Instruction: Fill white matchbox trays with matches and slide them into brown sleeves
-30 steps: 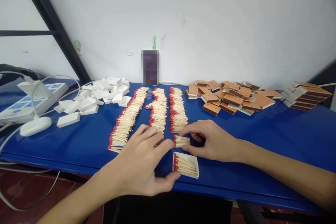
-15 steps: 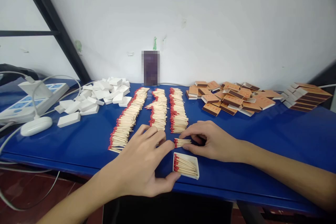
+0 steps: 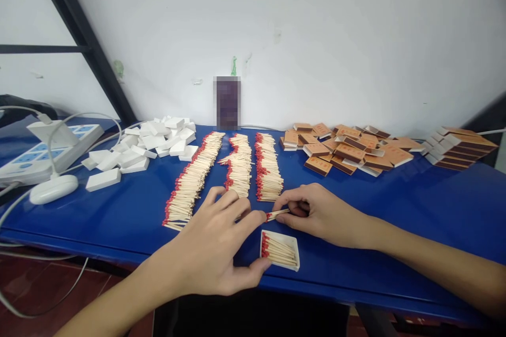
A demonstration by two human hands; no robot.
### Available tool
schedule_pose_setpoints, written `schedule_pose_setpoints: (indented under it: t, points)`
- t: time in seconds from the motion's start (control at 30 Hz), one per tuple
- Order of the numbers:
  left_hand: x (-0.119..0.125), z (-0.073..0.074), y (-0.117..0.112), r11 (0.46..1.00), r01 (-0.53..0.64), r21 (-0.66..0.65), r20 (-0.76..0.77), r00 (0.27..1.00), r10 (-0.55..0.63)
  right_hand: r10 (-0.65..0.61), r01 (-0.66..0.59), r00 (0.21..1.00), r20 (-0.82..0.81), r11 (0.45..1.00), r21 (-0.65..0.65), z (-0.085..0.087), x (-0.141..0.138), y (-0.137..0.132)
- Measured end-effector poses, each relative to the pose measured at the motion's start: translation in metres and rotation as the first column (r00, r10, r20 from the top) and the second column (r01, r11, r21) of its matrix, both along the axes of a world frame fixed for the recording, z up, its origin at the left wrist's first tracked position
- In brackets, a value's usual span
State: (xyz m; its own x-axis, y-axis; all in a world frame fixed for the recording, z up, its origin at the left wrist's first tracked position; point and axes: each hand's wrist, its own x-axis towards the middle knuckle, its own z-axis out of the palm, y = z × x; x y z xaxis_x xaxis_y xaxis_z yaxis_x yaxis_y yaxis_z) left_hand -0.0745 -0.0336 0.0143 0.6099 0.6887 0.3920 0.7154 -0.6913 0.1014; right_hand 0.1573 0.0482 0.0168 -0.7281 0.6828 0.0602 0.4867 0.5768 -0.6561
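Observation:
My right hand (image 3: 312, 208) pinches a small bunch of red-headed matches (image 3: 279, 215) between thumb and fingers, just above the table. At the head end of that bunch is the index fingertip of my left hand (image 3: 225, 245). The left thumb rests at the near left corner of a white matchbox tray (image 3: 297, 262). Thumb and index finger of that hand are spread apart. Inside the tray lies a layer of matches (image 3: 280, 250), heads to the left. Beyond my hands stretch three long rows of matches (image 3: 269, 166), the middle one partly hidden by my left hand.
White matchbox trays (image 3: 146, 142) are heaped at the back left, beside a power strip (image 3: 83, 142) with cables. Orange matchbox sleeves (image 3: 351, 150) lie piled at the back right, near stacked matchboxes (image 3: 460, 145). A pixelated dark object (image 3: 228, 102) leans on the wall.
My right thumb and fingers have closed on the small bunch of matches and raised it slightly off the table. My left index fingertip has shifted slightly right; the tray stays put.

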Motion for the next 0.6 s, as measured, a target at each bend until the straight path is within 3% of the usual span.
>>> schedule_pose_setpoints:
  t: [0.1,0.3,0.6]
  points:
    - [-0.0001,0.0005,-0.0002,1.0,-0.001,-0.018,-0.005,1.0,0.001,-0.011,0.011,1.0,0.021,1.0,0.029,0.0006,-0.0001,-0.0015]
    - [-0.0017,0.0013,-0.0014,0.999,0.023,-0.023,0.004,1.0,-0.023,-0.041,0.021,0.996,0.074,0.968,0.249,-0.0011,-0.0002,-0.0068]
    - [-0.0005,0.0012,0.0,0.998,0.032,-0.06,-0.042,0.999,-0.035,0.013,-0.024,0.999,0.043,0.961,0.277,-0.0015,0.0022,-0.006]
